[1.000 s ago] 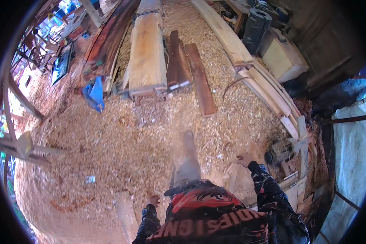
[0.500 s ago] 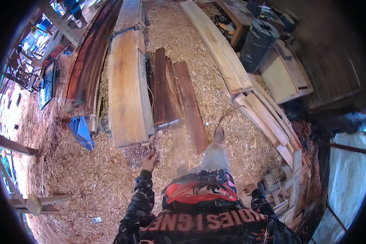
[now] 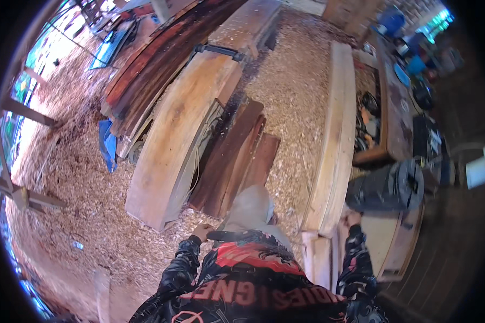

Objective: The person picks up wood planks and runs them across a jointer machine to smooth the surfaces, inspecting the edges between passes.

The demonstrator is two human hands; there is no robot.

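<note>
My left hand hangs at the hem of my dark patterned shirt. Its fingers are loosely bent, apart from each other, and hold nothing that I can see. The end of a wide, thick wooden plank lies just ahead of it. My right hand is out to the right, near a dark grey cylindrical bin and the near end of long pale beams. Its fingers look loose and nothing shows in them; whether it touches the beams or bin is hard to tell. Reddish-brown boards lie ahead of my legs.
Wood shavings cover the floor between the timber rows. Dark red planks are stacked at the left beside a blue cloth. A wooden workbench and a pale wooden box stand at the right.
My view has swung to the right and moved forward along the planks. The right hand has risen from low beside my body to near the bin; the left has come closer to my shirt.
</note>
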